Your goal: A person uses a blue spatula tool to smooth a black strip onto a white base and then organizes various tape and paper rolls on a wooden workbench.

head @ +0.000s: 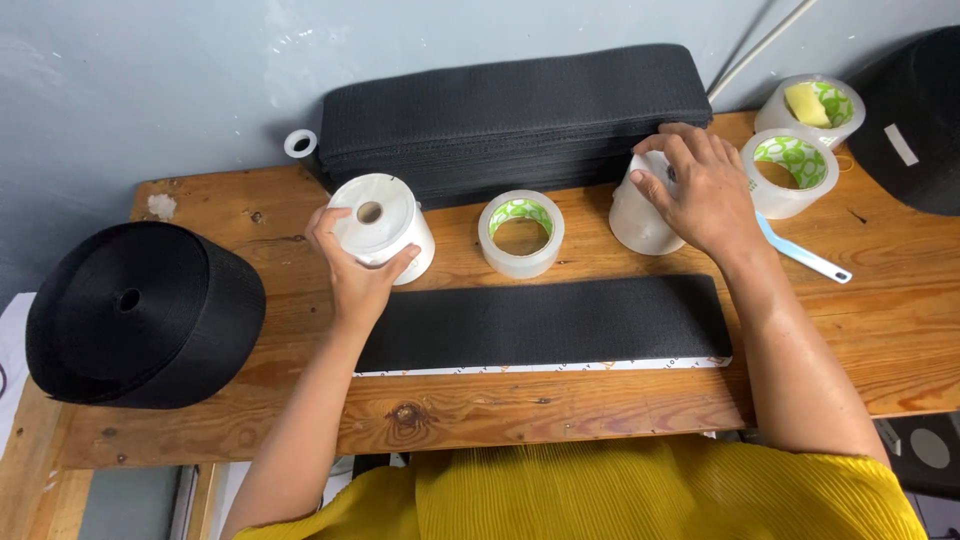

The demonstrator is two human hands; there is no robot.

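Observation:
My left hand point(352, 270) grips a white roll of tape point(382, 218) standing on the wooden table point(560, 410), left of centre. My right hand point(700, 185) holds a second white roll point(632, 222) at the right, fingers curled over its top. Between them stands a clear tape roll with a green-patterned core point(520, 232). A long black strip of webbing point(545, 320) lies flat in front of the rolls, with a white edge along its near side.
A stack of black strips point(510, 110) sits at the back against the wall. A large black webbing roll point(140, 312) is at the left edge. Two more clear tape rolls point(795, 170) point(815, 105), a light blue tool point(805, 255) and a small white ring point(299, 143) are nearby.

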